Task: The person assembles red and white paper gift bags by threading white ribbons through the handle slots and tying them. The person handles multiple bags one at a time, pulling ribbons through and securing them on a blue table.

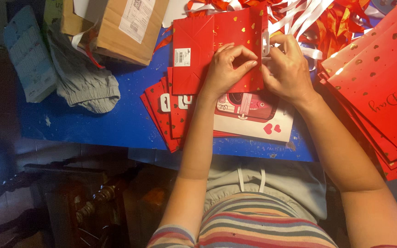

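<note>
- Two bare hands at work over a blue table (116,124), seen from above
- Largest: stack of flat red bags (382,92) fanned out at right edge, red with small gold hearts and gold script; overlaps the table's right end
- Brown cardboard box (125,27) at top left of centre, tilted, with a white rectangular shipping label (136,18) on its face
- Grey cloth bundle (86,80) lying left of the box, on the table
- Pale blue-grey flat package (28,55) at far left, angled, beside the cloth
- Tangle of red and white ribbons (318,20) along the top edge, behind the hands
- Second fan of red bags (166,115) under the left forearm, white handle cut-outs showing
- White card (253,121) with a red picture and two red hearts, lying below the hands, near the table's front edge
- Folded red bag (207,50) in work: centre top, flat, gold hearts, diagonal crease lines; small white rectangular sticker (182,57) on its left half
- Left hand (226,69) presses down on the bag, fingers bent, thumb and forefinger pinching a fold
- Right hand (288,69) closed on the bag's right edge, fingertips pinching at a white handle piece (265,43)
</note>
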